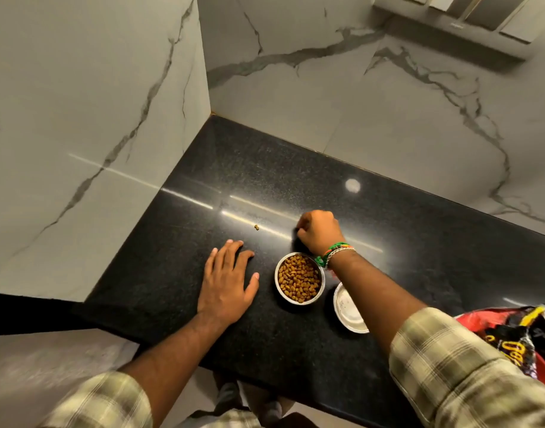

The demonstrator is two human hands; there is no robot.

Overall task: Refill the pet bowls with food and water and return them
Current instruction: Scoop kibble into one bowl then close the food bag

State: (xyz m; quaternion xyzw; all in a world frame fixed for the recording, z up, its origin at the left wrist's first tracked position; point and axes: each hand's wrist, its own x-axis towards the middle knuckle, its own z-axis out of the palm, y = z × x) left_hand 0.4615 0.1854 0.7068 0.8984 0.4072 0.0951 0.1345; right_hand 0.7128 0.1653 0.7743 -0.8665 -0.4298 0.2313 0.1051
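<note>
Plaid sleeves (pixel 450 366) are framing the black counter (pixel 203 180), where the left hand (pixel 228 282) is lying flat and spread, the kibble bowl (pixel 299 278) sitting beside an empty bowl (pixel 346 307) (bag (pixel 518 335) at right), while farther back the right hand (pixel 319 231) is curling closed, contents hidden, near a stray kibble (pixel 256 227).

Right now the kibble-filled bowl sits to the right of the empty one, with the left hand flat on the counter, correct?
Not quite. In the head view the kibble-filled bowl sits left of the empty bowl. The left hand does lie flat on the counter.
</note>
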